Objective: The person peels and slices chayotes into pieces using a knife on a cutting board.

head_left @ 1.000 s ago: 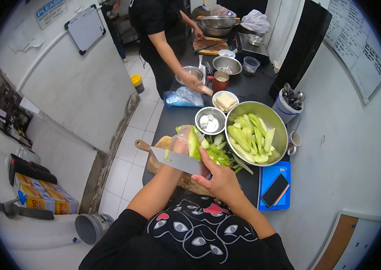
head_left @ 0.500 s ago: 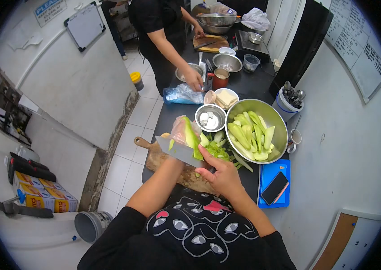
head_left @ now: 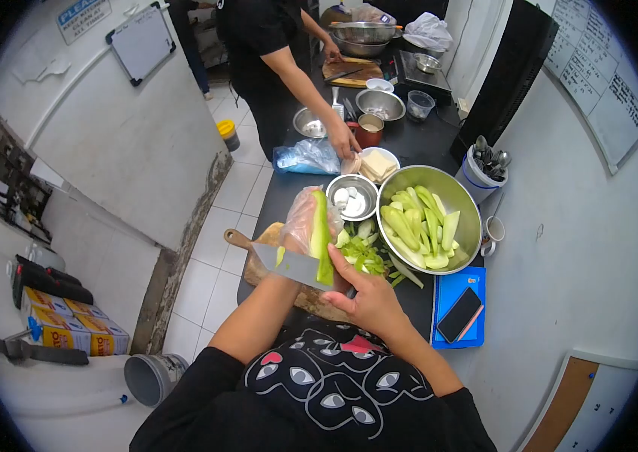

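Observation:
My left hand [head_left: 305,217], in a clear plastic glove, grips a long green vegetable wedge [head_left: 322,241] that looks like gourd or cucumber. The wedge stands nearly lengthwise in front of me. A wide-bladed knife [head_left: 292,265] lies across its near end, with a bit of green stuck to the blade. My right hand [head_left: 371,301] is closed at the knife's right end, thumb and forefinger by the wedge; the handle is hidden. Beneath is a wooden cutting board [head_left: 258,260]. Green peelings [head_left: 364,252] lie beside it. To the right, a large steel bowl [head_left: 472,226] holds several pale green wedges.
A small steel bowl [head_left: 331,194] holds white pieces, near a container of pale slices [head_left: 379,163]. A phone [head_left: 460,315] rests on a blue folder [head_left: 447,290] at right. Across the table, a co-worker's hand [head_left: 343,139] reaches by a blue plastic bag [head_left: 305,158].
The wedge and my gloved left hand have turned more upright, and the knife blade has shifted slightly down and left. The co-worker's hand has moved right, toward the container of pale slices.

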`<state>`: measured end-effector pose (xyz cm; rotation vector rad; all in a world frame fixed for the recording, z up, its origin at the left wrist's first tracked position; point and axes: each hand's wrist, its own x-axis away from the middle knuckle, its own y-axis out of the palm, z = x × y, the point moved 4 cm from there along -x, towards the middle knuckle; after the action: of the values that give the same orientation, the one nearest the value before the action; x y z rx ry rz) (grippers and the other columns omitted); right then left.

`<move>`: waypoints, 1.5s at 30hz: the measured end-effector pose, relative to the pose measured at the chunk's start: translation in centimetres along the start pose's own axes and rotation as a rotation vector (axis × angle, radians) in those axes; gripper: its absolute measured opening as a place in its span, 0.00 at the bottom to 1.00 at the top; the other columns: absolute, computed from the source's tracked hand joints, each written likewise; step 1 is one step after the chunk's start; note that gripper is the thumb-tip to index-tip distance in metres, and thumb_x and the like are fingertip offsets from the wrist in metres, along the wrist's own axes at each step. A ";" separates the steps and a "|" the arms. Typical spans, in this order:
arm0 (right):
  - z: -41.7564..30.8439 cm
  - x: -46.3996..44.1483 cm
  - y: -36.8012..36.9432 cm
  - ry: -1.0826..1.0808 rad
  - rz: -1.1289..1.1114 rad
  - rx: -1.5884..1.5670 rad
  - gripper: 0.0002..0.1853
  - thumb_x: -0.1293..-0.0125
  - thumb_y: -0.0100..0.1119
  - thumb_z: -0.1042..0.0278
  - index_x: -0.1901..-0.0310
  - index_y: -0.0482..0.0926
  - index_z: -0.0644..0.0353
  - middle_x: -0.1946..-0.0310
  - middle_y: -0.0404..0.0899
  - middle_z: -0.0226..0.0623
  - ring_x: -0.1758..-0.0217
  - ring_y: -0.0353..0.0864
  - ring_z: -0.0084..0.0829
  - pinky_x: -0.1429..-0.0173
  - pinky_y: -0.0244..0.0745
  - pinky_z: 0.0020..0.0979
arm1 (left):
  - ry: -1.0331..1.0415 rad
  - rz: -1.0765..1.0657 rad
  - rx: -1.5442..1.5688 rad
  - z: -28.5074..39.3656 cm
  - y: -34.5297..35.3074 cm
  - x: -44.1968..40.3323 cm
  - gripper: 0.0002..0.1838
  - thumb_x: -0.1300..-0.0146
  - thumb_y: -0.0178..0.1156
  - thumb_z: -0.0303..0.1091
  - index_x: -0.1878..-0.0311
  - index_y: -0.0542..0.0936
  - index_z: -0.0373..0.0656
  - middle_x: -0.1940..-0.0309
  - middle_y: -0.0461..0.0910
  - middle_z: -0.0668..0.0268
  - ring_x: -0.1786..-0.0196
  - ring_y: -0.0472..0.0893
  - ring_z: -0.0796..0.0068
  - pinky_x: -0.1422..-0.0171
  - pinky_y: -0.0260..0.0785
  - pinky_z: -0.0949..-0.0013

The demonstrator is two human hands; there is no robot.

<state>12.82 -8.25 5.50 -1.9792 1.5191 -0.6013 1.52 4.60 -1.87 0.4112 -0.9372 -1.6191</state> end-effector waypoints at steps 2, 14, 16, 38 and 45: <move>0.1 0.0 0.0 -0.032 0.054 0.011 0.38 0.44 0.64 0.48 0.33 0.62 0.45 0.65 0.80 0.49 0.66 0.80 0.46 0.59 0.74 0.34 | 0.013 -0.024 0.027 0.1 0.3 0.3 0.16 0.36 0.57 0.42 0.49 0.70 0.50 0.71 0.72 0.68 0.75 0.73 0.75 0.76 0.69 0.75; 1.6 -0.5 0.5 -0.148 0.176 -0.150 0.34 0.42 0.61 0.53 0.33 0.62 0.40 0.70 0.79 0.50 0.69 0.80 0.48 0.63 0.73 0.39 | 0.026 -0.078 0.006 0.2 0.4 0.1 0.15 0.37 0.58 0.42 0.50 0.70 0.51 0.71 0.73 0.66 0.78 0.73 0.75 0.79 0.69 0.73; 1.9 -0.8 0.0 -0.135 0.190 -0.185 0.33 0.41 0.61 0.56 0.33 0.62 0.40 0.68 0.79 0.52 0.68 0.80 0.49 0.62 0.73 0.39 | 0.143 -0.086 -0.070 -0.8 0.8 0.5 0.13 0.37 0.57 0.41 0.51 0.71 0.51 0.71 0.73 0.66 0.77 0.74 0.75 0.78 0.70 0.72; 2.0 0.4 0.0 -0.001 0.047 -0.111 0.31 0.38 0.57 0.53 0.33 0.62 0.39 0.67 0.79 0.55 0.64 0.79 0.52 0.59 0.74 0.43 | -0.158 -0.141 0.070 -1.4 -2.1 -2.6 0.17 0.37 0.54 0.54 0.50 0.71 0.59 0.76 0.75 0.63 0.83 0.75 0.68 0.80 0.71 0.67; 1.5 0.6 0.1 -0.043 0.017 -0.094 0.30 0.38 0.59 0.60 0.34 0.64 0.47 0.52 0.77 0.50 0.51 0.79 0.47 0.48 0.73 0.33 | -0.155 -0.186 0.167 -0.2 -0.8 -1.3 0.17 0.38 0.55 0.53 0.51 0.72 0.56 0.76 0.75 0.66 0.82 0.74 0.71 0.81 0.69 0.69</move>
<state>13.95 -8.62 4.32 -2.0336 1.5622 -0.4848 1.45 5.78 -2.88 0.5051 -1.1855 -1.7662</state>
